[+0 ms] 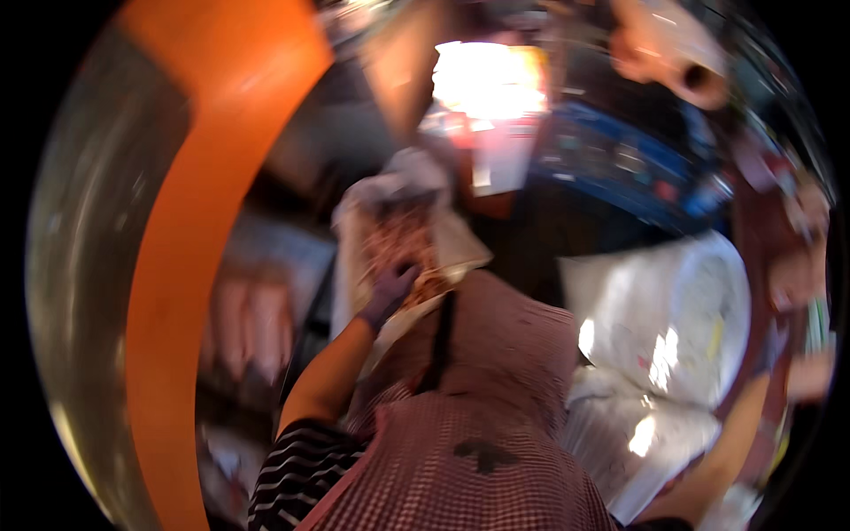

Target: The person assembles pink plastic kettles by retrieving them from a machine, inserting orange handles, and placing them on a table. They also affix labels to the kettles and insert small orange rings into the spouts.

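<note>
My left hand point(390, 294), in a purple glove, reaches into an open carton point(350, 270) lined with pale plastic point(412, 173). It touches or hovers over a heap of small reddish-brown pieces point(398, 239) whose kind I cannot make out. Its fingers are partly hidden and smeared by motion. Far to the right, my right forearm point(739, 434) stretches up past shiny white plastic bags point(673, 319). My right hand point(776, 345) is a purplish blur near the picture's rim, so its fingers and anything in them do not show.
A wide orange band point(168, 292) borders a metal surface point(80, 265) on the left. Pinkish long shapes point(252, 319) lie beside the carton. Ahead are a brightly lit pale container point(500, 159) and a blue crate point(620, 168). Someone else's arm point(651, 44) shows at the upper right.
</note>
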A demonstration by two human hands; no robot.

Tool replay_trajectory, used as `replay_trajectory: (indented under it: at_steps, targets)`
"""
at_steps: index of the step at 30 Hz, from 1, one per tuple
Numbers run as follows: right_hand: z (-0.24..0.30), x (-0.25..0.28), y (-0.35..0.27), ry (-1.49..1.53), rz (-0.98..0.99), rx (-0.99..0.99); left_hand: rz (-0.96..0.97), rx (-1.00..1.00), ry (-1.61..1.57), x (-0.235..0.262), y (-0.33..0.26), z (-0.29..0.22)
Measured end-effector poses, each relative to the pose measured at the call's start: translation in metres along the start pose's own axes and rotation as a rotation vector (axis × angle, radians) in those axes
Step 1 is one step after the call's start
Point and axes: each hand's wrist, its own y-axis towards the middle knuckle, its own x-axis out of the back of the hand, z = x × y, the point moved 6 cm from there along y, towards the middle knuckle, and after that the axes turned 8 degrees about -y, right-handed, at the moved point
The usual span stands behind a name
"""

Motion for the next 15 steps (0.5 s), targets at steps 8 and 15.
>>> replay_trajectory:
  at_steps: [8,15]
  targets:
    - [0.038,-0.058,0.015,-0.459,0.210,-0.009,-0.840,0.187,0.643,0.247,-0.100,0.187]
    - [0.169,0.022,-0.060,-0.823,0.313,-0.166,-0.834,0.727,0.293,0.372,-0.198,0.414]
